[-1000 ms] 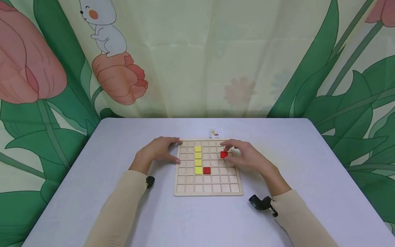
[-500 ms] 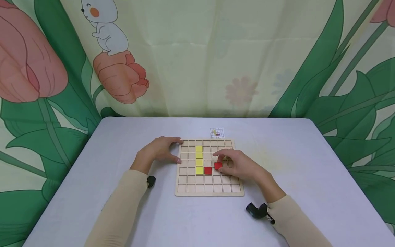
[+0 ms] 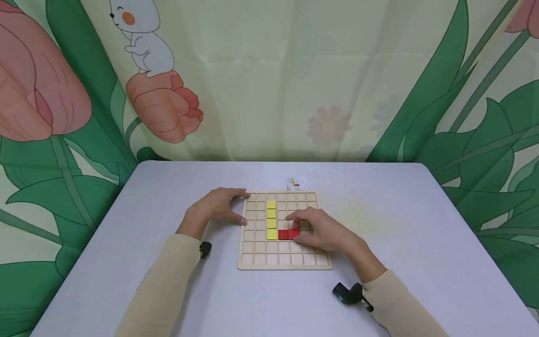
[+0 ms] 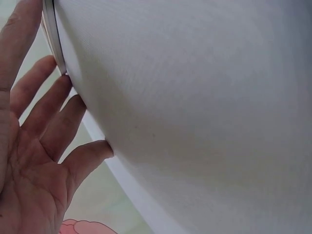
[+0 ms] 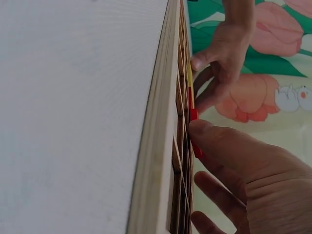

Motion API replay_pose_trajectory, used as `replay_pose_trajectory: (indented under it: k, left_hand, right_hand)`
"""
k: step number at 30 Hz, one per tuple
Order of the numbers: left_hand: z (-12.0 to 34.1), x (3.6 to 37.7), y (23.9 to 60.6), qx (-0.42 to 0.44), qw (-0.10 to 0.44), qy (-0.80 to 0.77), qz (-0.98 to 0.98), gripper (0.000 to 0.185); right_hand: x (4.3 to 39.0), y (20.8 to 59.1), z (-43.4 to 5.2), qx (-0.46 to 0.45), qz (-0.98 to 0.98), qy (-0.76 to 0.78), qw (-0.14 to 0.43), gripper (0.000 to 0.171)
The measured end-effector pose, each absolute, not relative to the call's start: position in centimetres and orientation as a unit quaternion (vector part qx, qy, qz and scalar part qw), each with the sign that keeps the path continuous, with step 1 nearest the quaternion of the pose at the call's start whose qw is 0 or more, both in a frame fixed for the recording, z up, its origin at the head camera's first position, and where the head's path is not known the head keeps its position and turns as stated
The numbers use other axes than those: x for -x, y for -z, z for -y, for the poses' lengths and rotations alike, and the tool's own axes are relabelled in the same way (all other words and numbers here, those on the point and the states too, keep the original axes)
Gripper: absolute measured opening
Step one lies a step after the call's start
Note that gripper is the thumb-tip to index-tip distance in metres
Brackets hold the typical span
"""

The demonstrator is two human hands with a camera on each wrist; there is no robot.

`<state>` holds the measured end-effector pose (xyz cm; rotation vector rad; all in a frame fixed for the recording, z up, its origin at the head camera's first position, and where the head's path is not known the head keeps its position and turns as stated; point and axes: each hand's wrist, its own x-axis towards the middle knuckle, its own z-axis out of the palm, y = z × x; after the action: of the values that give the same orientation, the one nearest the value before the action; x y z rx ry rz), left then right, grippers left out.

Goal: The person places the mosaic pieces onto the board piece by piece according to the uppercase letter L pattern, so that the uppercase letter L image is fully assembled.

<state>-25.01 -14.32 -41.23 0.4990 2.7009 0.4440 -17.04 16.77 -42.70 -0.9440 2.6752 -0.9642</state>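
A wooden grid board [image 3: 278,267] lies on the table with a column of several yellow tiles [image 3: 271,214]. One red tile [image 3: 282,234] sits right of the lowest yellow one. Beside it, my right hand [image 3: 324,230] pinches a second red tile [image 3: 292,233] between thumb and fingers. In the right wrist view this held tile [image 5: 194,115] stands slightly proud of the grid. My left hand [image 3: 214,204] touches the board's left edge, thumb and fingers spread; in the left wrist view its fingers [image 4: 61,129] extend fairly straight.
A small printed card [image 3: 295,183] with a coloured grid pattern lies just behind the board. The white table [image 3: 168,180] ends at a patterned curtain [image 3: 252,84]. Black wrist cameras sit on both sleeves, the right one [image 3: 348,294] over the table.
My right hand has moved left and toward me with the red tile, from the board's upper right to beside the other red tile. My left hand has stayed at the edge.
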Motion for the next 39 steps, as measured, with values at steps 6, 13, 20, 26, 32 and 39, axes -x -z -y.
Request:
replay_pose_trajectory:
  k: [6, 13, 20, 26, 32, 39]
  left_hand:
    - [14.4, 24.9, 41.2, -0.172, 0.18, -0.162, -0.955, 0.09]
    - [14.8, 24.9, 41.3, -0.176, 0.177, -0.16, -0.955, 0.091]
    - [15.0, 25.0, 41.3, -0.186, 0.168, -0.156, -0.955, 0.091]
    - [14.0, 25.1, 41.2, -0.188, 0.176, -0.16, -0.953, 0.082]
    - [14.0, 24.7, 41.1, -0.206, 0.183, -0.175, -0.945, 0.069]
    - [14.0, 24.2, 39.9, -0.223, 0.172, -0.185, -0.942, 0.067]
  right_hand:
    - [16.8, 42.6, -16.5, 0.307, -0.897, 0.311, 0.07, 0.046]
    - [16.6, 42.6, -16.3, 0.296, -0.899, 0.313, 0.083, 0.045]
    - [16.7, 42.4, -16.3, 0.279, -0.899, 0.325, 0.096, 0.043]
    - [16.8, 42.2, -18.1, 0.286, -0.898, 0.326, 0.075, 0.046]
    - [16.7, 41.8, -19.5, 0.28, -0.908, 0.309, 0.048, 0.05]
    - [16.7, 41.4, -18.8, 0.296, -0.91, 0.288, 0.043, 0.043]
